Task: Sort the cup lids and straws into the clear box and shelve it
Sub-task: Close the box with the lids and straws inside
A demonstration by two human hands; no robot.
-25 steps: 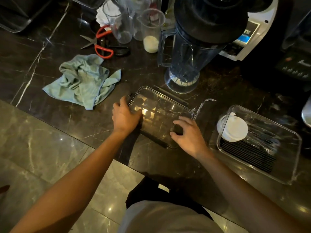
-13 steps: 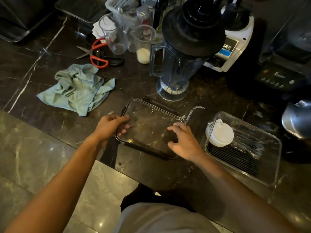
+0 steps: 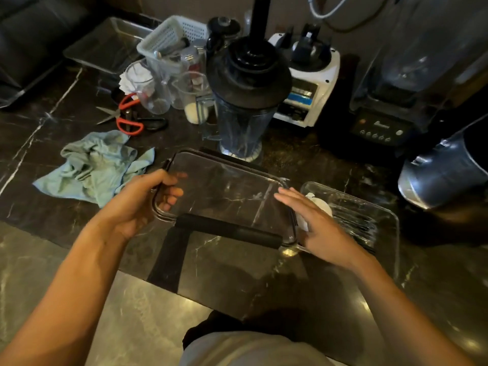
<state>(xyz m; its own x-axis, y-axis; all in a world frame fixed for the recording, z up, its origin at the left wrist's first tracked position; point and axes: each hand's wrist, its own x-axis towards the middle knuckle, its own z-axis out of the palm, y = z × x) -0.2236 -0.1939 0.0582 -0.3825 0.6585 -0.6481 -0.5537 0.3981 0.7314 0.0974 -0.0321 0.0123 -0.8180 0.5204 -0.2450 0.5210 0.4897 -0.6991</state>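
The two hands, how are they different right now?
The left hand curls its fingers round the edge of the clear rectangular lid; the right hand has straight fingers and grips nothing. The left is at the lid's left end, the right at its right end. Both are bare.

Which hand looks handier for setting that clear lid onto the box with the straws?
Probably the left hand: it grips the clear lid at its corner. The right hand is open at the lid's other end, above the clear box, suited to steadying.
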